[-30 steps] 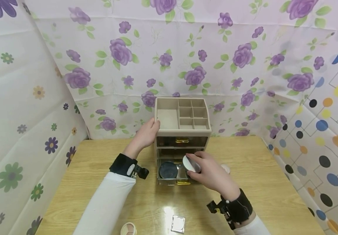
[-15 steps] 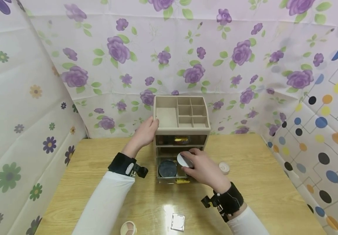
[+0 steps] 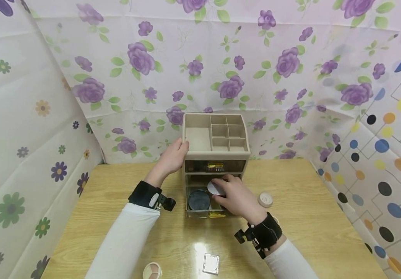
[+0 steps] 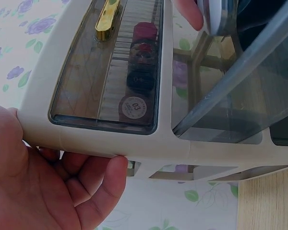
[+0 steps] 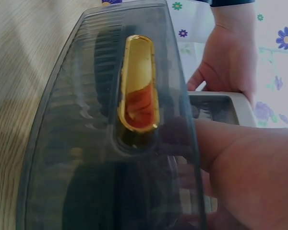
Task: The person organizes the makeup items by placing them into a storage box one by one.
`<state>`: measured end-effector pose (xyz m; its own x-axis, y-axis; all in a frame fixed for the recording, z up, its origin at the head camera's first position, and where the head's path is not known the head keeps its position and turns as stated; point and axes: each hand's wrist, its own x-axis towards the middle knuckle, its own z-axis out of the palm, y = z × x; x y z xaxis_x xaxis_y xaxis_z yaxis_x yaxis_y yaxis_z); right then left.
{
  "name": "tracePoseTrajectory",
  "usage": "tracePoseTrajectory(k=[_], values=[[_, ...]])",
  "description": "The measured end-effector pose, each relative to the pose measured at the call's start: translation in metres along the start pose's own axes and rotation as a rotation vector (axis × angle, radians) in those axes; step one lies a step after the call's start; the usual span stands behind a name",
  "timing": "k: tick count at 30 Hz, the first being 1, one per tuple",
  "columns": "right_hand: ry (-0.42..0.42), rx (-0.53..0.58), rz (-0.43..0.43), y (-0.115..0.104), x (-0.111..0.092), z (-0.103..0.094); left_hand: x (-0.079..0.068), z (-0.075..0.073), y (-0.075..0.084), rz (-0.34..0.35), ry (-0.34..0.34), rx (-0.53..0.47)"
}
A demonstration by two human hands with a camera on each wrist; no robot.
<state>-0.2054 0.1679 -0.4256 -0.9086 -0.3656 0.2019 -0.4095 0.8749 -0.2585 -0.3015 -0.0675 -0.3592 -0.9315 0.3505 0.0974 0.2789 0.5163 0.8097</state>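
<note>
A beige desktop drawer organizer [image 3: 218, 154] stands against the back cloth. My left hand [image 3: 172, 158] grips its upper left edge, with fingers curled along the side in the left wrist view. Below the upper drawer, a clear drawer [image 3: 195, 214] with a gold handle [image 3: 216, 214] is pulled out. A dark round case [image 3: 199, 200] lies in its left part. Over the drawer's right part, my right hand [image 3: 240, 198] pinches a round flat case [image 3: 214, 188] with a pale top, tilted. My fingers hide part of it. Through the upper drawer front [image 4: 105, 81], several small round items show.
On the table to the right lies a small round pale case [image 3: 265, 199]; another pale edge shows behind my right wrist. Near the front are a round palette [image 3: 151, 271] with several shades and a square clear-lidded case [image 3: 211, 264]. Patterned cloths enclose the table [image 3: 301, 232].
My right hand has moved left and slightly lower into the drawer with the round flat case, toward the dark case. My left hand has kept its grip on the organizer.
</note>
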Motion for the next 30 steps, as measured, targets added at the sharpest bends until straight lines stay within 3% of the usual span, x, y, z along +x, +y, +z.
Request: tracePoseTrajectory(k=[12, 22, 30], values=[[-0.017, -0.018, 0.025, -0.001, 0.014, 0.019, 0.002, 0.000, -0.001, 0.014, 0.013, 0.033], [-0.043, 0.007, 0.068, -0.001, 0.020, 0.020, 0.003, -0.002, 0.001, 0.012, 0.018, 0.029], [0.041, 0.090, 0.054, -0.004, 0.007, 0.015, 0.003, 0.000, 0.000, -0.009, 0.021, 0.002]])
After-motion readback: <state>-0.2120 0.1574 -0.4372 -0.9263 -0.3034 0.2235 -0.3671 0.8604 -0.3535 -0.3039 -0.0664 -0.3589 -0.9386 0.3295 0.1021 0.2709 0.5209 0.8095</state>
